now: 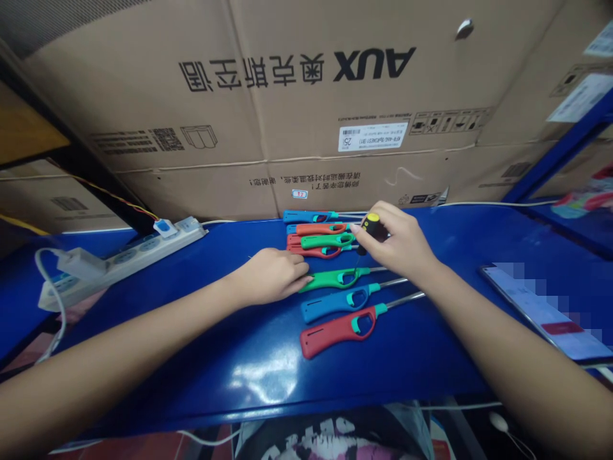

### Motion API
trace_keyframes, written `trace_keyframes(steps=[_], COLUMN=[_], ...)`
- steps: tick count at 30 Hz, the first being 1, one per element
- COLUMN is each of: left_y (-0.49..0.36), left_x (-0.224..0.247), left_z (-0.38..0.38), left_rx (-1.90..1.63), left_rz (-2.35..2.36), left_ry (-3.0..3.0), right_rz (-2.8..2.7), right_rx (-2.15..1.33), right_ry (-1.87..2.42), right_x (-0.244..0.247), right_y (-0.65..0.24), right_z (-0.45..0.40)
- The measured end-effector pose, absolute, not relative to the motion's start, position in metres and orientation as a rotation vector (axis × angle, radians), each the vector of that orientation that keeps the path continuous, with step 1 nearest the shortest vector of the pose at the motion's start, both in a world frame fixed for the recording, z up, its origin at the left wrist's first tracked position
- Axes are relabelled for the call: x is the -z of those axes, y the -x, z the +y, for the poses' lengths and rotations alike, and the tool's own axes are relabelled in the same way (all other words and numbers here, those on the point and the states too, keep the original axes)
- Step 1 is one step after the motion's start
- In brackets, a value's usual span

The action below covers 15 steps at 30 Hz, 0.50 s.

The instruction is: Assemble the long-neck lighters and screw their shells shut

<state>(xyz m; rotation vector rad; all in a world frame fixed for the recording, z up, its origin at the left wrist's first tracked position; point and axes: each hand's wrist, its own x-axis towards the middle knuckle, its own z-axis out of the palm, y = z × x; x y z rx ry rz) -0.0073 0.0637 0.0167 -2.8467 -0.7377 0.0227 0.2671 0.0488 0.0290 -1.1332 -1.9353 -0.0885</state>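
Note:
My right hand (395,239) is closed around a small screwdriver (371,223) with a black and yellow handle, its thin shaft pointing down at the trigger area of a green lighter (330,279). Pressed together, the fingers of my left hand (272,276) hold the handle end of that green lighter on the blue surface. Nearer to me lie a blue lighter (335,303) and a red lighter (330,334), side by side. Beyond my hands several more lighters rest close together, among them another green one (325,241) and a blue one (306,217).
A large cardboard box (287,140) stands behind the blue shelf (215,370). On the left is a white power strip (138,255) with a plugged-in charger (81,264). A phone (546,313) lies at the right, beside my right forearm.

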Motion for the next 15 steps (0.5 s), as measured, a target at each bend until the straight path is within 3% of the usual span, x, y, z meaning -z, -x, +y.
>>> trace_keyframes(steps=[15], left_y=[0.012], left_x=[-0.034], left_z=[0.064], left_rx=[0.032], left_rz=[-0.978], left_ry=[2.933], right_rz=[-1.947], right_rx=[0.061], right_ry=[1.171], right_x=[-0.031], right_y=[-0.268], right_z=[0.048])
